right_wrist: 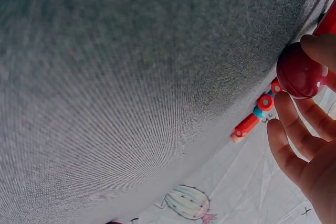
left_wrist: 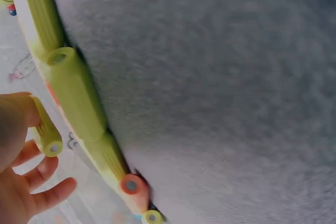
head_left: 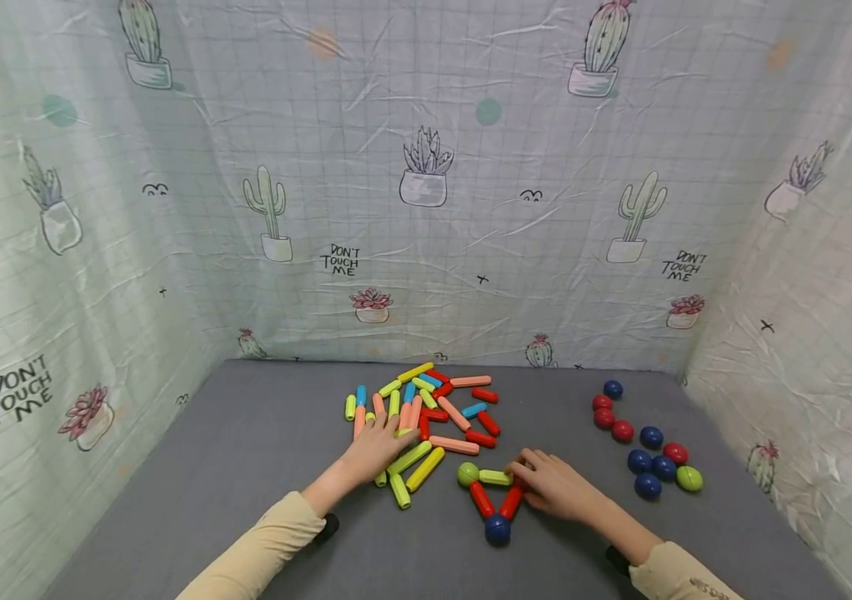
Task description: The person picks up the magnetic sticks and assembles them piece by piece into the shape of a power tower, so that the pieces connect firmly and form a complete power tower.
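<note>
- While the loose rods [head_left: 455,445] spread mostly toward 1 o'clock from the left hand [head_left: 372,452], the rod-and-ball triangle [head_left: 482,500] lies at its 4 o'clock, in the head view.
- Nearer to this triangle is the right hand [head_left: 555,485], at the 2 o'clock corner.
- One short yellow-green rod [left_wrist: 48,134] is pinched narrowly by the left hand; its long axis runs from 11 to 5 o'clock in the left wrist view.
- At that corner, the right hand grips the red ball [right_wrist: 298,73].

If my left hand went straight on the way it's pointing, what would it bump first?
Probably the red sticks just beyond your left hand, though its height is unclear, so it might pass over them.
</note>
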`<action>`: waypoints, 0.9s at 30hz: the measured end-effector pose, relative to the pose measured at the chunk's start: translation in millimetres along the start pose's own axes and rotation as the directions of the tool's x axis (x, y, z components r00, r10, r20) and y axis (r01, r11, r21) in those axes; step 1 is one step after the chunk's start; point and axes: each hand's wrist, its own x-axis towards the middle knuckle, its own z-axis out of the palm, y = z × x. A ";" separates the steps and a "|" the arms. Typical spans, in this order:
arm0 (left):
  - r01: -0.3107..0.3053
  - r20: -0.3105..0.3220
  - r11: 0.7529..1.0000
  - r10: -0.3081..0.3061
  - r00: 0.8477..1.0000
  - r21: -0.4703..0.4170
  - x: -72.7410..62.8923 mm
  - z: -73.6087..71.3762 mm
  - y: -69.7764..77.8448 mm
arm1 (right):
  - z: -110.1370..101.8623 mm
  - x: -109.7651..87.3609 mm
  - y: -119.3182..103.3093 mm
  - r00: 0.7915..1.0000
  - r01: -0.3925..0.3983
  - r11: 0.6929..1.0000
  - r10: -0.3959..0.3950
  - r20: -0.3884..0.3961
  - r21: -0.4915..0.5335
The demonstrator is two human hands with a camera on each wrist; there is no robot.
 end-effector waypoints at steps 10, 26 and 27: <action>-0.072 -0.210 0.932 -0.005 0.978 -0.356 22.7 -16.6 32.7 | 0.4 -0.2 -0.9 1.000 0.007 1.000 -0.007 -0.025 -0.004; 0.103 0.082 0.194 -0.114 0.990 -0.975 47.2 -5.9 68.1 | -4.9 -2.2 3.1 0.998 -0.061 0.948 0.064 -0.001 0.312; 0.127 0.105 0.191 -0.123 0.987 -0.973 47.9 -5.7 69.0 | -5.2 -2.8 3.2 0.997 -0.069 0.945 0.071 0.004 0.321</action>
